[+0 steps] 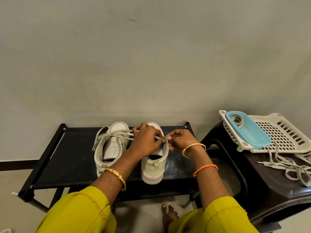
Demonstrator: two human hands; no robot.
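Your left hand (146, 138) and right hand (181, 140) both pinch the shoelace (158, 137) over the right sneaker (153, 167), toward the bench's (75, 165) back edge.

Count, head view: white sneakers (152, 170), 2. Shoelace (116, 132) running to the fingers, 1. Hands, 2: left hand (146, 138), right hand (180, 140). Black shoe rack (70, 158), 1. Brown plastic stool (272, 187), 1. White perforated basket (286, 130), 1. Blue tray (252, 137), 1. Gold bangles (193, 147), 2. Orange thread bracelet (205, 169), 1. Bare foot (168, 214), 1. Loose laces (289, 169) on stool: tangled, number not resolvable.
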